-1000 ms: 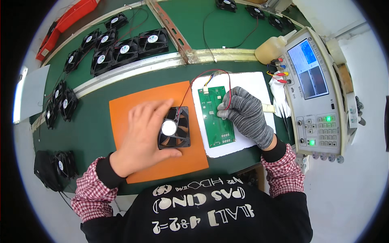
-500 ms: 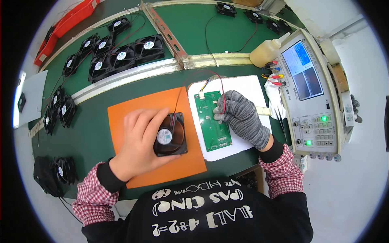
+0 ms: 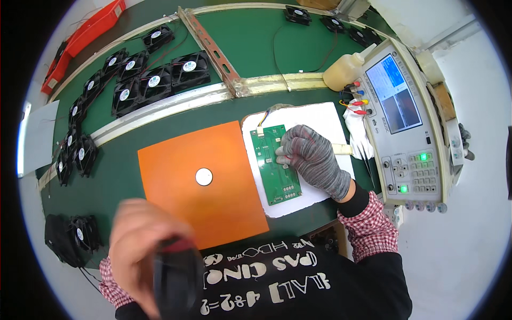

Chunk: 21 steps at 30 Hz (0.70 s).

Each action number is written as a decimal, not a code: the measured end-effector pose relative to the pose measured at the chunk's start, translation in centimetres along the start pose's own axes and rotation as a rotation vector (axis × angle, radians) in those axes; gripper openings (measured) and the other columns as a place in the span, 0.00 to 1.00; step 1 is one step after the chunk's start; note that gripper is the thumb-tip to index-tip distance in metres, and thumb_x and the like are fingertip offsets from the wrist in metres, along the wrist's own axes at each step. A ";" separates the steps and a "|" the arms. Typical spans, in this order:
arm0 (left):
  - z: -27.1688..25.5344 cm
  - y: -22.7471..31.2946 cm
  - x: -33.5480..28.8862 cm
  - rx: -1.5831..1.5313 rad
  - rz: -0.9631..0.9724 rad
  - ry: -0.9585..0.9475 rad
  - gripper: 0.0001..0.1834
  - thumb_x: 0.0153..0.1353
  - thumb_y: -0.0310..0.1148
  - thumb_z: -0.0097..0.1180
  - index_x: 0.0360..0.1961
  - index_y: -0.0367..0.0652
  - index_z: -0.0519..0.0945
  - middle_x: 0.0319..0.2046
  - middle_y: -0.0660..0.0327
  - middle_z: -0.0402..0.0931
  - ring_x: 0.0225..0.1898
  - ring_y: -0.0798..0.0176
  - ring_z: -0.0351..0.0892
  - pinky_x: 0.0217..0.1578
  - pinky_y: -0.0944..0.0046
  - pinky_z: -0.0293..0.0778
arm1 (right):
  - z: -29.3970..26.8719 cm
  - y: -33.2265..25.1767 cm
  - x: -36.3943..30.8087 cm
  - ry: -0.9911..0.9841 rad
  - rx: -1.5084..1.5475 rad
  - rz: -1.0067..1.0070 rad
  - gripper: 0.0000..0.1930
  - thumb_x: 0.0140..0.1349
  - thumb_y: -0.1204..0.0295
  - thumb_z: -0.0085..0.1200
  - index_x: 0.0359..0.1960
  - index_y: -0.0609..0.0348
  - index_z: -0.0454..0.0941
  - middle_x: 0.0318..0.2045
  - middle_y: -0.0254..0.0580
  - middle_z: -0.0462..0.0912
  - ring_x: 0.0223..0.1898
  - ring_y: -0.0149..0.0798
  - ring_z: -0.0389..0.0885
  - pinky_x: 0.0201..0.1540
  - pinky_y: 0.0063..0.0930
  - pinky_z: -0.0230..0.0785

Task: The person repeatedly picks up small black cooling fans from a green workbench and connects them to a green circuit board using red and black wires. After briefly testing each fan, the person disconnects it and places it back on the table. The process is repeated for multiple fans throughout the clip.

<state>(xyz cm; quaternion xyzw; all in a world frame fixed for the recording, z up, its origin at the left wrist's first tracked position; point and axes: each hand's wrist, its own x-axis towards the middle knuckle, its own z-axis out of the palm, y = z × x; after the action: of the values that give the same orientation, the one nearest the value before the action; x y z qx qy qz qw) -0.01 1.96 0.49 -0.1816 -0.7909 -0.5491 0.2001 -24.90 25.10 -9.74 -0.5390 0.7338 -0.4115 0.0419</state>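
Observation:
My left hand (image 3: 141, 240), bare and smeared by motion, is closed around a black square cooling fan (image 3: 177, 274), tipped on edge close to my body, below the orange mat (image 3: 224, 149). My right hand (image 3: 314, 160), in a grey knitted glove, is pinched over the right side of a green circuit board (image 3: 274, 181). A trace of red wire (image 3: 286, 159) shows at its fingertips; the rest of the wire is too blurred or hidden to follow. The board lies on a white pad (image 3: 320, 114), a plug with coloured wires at its top. A white disc (image 3: 204, 176) sits mid-mat.
A bench meter (image 3: 397, 101) with a lit screen stands at right, beside tweezers (image 3: 366, 154) and a yellowish squeeze bottle (image 3: 344, 71). Several black fans (image 3: 154, 81) lie behind pale rails at far left, more along the left side. A red bin (image 3: 88, 37) is at the far left corner.
My left hand has lifted the fan off the orange mat and brought it toward my body, turned on edge, baring the white disc. My right hand stays over the board.

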 end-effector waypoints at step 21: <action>0.7 -7.0 7.3 0.496 0.231 -0.266 0.34 0.45 0.38 0.70 0.54 0.40 0.74 0.51 0.49 0.71 0.53 0.46 0.70 0.55 0.49 0.68 | -0.5 -1.3 0.0 0.281 0.060 -0.051 0.19 0.55 0.76 0.67 0.49 0.58 0.78 0.40 0.40 0.79 0.35 0.30 0.78 0.35 0.22 0.73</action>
<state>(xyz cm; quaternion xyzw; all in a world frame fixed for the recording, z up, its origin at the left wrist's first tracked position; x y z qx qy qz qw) -9.89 0.81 -1.58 -0.2861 -0.8943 -0.2842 0.1941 -24.18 25.26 -8.57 -0.4930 0.7060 -0.5053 -0.0557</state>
